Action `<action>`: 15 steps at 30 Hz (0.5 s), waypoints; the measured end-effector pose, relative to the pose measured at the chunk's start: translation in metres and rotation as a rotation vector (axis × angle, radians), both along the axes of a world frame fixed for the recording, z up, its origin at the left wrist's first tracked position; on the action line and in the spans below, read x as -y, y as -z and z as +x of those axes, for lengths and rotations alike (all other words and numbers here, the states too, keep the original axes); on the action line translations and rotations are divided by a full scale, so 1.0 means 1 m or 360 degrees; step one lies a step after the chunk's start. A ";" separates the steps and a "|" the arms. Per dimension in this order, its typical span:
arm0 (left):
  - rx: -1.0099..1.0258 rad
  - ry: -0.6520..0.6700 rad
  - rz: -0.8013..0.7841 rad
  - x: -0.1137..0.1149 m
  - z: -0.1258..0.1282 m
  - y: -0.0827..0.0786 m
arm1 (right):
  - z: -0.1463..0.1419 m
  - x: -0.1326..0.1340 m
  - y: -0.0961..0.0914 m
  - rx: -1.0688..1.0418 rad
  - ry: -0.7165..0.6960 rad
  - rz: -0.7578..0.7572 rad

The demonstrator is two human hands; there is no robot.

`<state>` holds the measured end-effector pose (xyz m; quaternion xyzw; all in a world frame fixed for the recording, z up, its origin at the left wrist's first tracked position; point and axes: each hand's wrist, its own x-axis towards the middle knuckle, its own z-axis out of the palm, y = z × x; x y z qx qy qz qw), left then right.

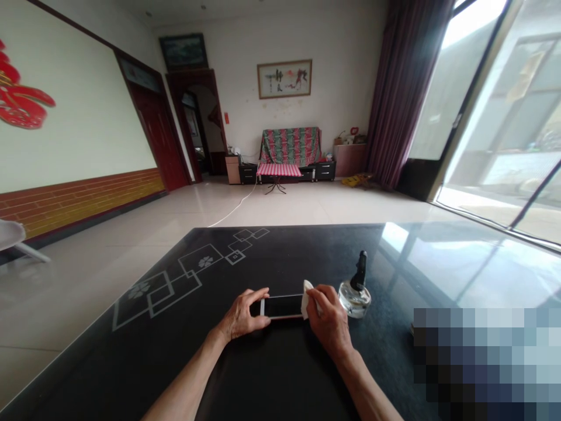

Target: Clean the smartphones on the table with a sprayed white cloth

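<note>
1. A white chair (12, 233) is seen far left, well apart from the black table (280, 257).
2. An upright bottle (355, 298) is placed on the table, just beside the right hand (329, 320).
3. The phone's (283, 306) left end is gripped between the left hand's (241, 314) thumb and fingers.
4. A tissue (305, 301) is pinched by the closed right hand, at the phone's right end.

I am in a home's sitting room: past my right hand (329, 318) are a picture (284, 79), a curtain (388, 99) and low cabinets (325, 171).
</note>
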<state>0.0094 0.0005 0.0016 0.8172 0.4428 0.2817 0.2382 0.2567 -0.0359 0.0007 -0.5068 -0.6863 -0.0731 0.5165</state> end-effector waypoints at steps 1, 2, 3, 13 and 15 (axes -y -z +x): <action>0.0006 -0.0002 0.0006 0.000 0.001 0.000 | 0.000 0.000 0.000 -0.0005 0.0002 0.0007; 0.0007 0.0003 0.0018 0.001 0.002 0.000 | 0.001 0.000 -0.001 -0.0010 0.0003 0.0011; 0.0005 0.0011 0.0038 0.002 0.002 0.000 | 0.002 0.000 -0.001 -0.0016 0.0003 0.0010; -0.0122 0.0071 0.0078 0.005 -0.012 -0.001 | 0.007 -0.002 0.005 -0.0111 -0.0013 -0.0038; -0.0173 0.0078 0.0086 0.006 -0.012 -0.005 | 0.006 -0.002 0.004 -0.0110 -0.0027 -0.0058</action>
